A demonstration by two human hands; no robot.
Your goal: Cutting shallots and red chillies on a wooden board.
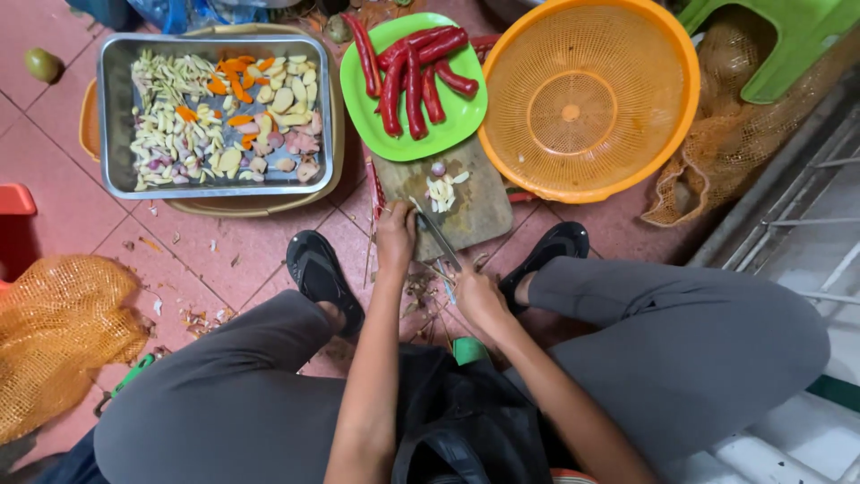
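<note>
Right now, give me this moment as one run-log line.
left hand: pressing on wooden cutting board | right hand: holding knife | on board: peeled garlic pieces | beyond: green plate of red chillies

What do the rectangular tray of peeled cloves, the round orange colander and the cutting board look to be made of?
The rectangular grey tray looks like stainless steel: brushed sheen, reflective rim. The round orange colander seems moulded plastic: glossy, uniform colour, fine perforations. The brown cutting board appears to be worn wood: matte and stained, though the grain is hard to make out.
</note>
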